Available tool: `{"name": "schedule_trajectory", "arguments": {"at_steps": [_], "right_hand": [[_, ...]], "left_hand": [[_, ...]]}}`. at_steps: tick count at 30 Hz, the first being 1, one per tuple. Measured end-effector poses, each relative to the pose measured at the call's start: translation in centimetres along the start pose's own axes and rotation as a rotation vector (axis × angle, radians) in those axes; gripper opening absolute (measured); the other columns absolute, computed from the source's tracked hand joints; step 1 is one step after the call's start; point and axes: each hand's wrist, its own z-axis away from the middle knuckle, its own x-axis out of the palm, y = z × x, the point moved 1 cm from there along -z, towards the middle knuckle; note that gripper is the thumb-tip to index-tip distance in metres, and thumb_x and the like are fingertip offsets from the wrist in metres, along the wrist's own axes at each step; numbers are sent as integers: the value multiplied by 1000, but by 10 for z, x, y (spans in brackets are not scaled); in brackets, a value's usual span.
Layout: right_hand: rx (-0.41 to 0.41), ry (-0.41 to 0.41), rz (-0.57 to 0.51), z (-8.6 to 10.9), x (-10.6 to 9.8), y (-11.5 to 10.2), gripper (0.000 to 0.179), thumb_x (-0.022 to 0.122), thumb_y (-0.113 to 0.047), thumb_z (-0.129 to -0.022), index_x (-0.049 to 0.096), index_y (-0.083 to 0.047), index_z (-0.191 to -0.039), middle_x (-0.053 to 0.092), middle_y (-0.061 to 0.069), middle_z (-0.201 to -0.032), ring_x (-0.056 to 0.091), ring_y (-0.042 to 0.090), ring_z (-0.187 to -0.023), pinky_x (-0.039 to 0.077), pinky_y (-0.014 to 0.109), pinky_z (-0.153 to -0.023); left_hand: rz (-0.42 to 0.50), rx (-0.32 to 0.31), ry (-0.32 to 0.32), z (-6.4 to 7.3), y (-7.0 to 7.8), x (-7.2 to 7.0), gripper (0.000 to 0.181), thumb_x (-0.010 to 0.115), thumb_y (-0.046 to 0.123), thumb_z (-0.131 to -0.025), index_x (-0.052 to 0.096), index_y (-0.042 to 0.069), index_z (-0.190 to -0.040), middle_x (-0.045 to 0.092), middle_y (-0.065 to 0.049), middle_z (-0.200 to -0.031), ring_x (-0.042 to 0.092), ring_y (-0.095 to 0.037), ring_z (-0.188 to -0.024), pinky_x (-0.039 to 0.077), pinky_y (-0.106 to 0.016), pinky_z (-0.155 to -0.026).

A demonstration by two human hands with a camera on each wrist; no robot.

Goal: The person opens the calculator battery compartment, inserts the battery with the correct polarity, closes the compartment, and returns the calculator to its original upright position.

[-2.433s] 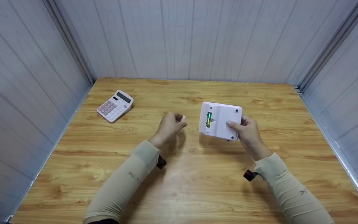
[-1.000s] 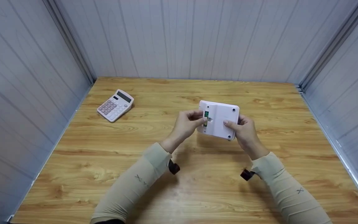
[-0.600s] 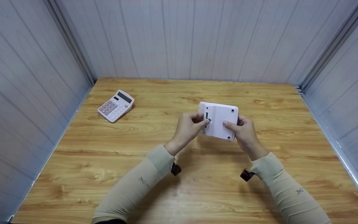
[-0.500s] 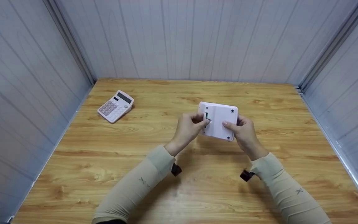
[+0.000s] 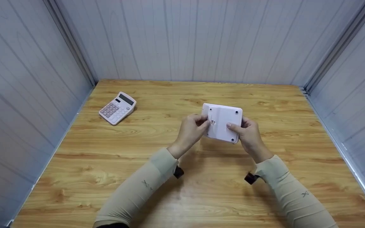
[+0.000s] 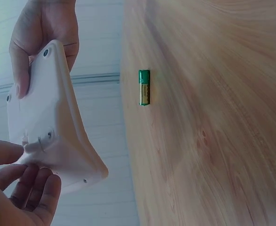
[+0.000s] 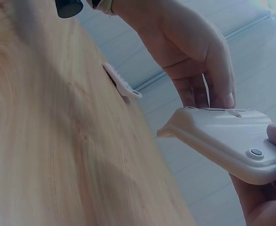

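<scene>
My right hand [image 5: 250, 135] holds a pale pink calculator [image 5: 225, 114] above the table, its underside turned up, thumb across the back and fingers beneath. At its left part my left hand [image 5: 189, 130] pinches the small battery cover [image 5: 211, 118] with thumb and fingertips. The cover lies over the slot, and no green shows there. Part of it is hidden behind the left thumb. In the left wrist view a green and gold battery [image 6: 144, 87] lies on the table, apart from both hands; the head view does not show it.
A second pale pink calculator [image 5: 118, 108], keys up, rests on the wooden table [image 5: 150, 95] at the back left. Panelled walls [image 5: 182, 41] enclose the table at the back and both sides. Dark wrist cameras [image 5: 178, 172] hang below the sleeves.
My left hand has moved right, bringing the battery cover to the calculator. The slot, showing a green battery earlier, is now covered. The right hand has shifted slightly left.
</scene>
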Motion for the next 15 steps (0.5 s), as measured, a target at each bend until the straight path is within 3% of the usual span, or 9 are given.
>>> {"name": "schedule_trajectory", "arguments": {"at_steps": [4, 8, 10, 12, 15], "right_hand": [[11, -8, -4, 1, -1, 0, 41, 70, 9, -98, 61, 13, -137, 78, -2, -103, 78, 14, -95, 67, 31, -83], [15, -13, -15, 1, 0, -2, 41, 70, 10, -98, 62, 12, -137, 78, -1, -104, 78, 15, -96, 67, 32, -84], [12, -18, -19, 1, 0, -2, 41, 71, 10, -97, 62, 11, -137, 78, -1, -104, 78, 16, -96, 67, 33, -84], [12, -23, -23, 1, 1, -2, 41, 71, 10, -97, 62, 11, -137, 78, 0, -105, 78, 16, -96, 67, 34, -84], [13, -32, -24, 2, 2, -2, 41, 70, 11, -97, 62, 12, -137, 78, 0, -105, 78, 16, -96, 67, 34, -84]], "left_hand": [[79, -50, -4, -5, -6, -4, 28, 81, 5, -95, 76, -6, -120, 77, -20, -110, 71, -24, -98, 62, -31, -87], [204, -189, -70, -13, -16, -8, 61, 84, 11, -92, 60, -7, -144, 69, -23, -132, 68, -35, -120, 61, -41, -102], [273, -262, -122, -16, -20, -10, 68, 84, 13, -92, 54, -6, -150, 65, -24, -140, 66, -37, -127, 60, -43, -105], [328, -305, -182, -18, -23, -13, 67, 82, 14, -93, 53, -6, -151, 65, -24, -141, 67, -34, -126, 60, -39, -102], [366, -317, -227, -20, -26, -15, 56, 81, 13, -94, 62, -5, -143, 71, -20, -130, 69, -25, -113, 59, -31, -89]]}}
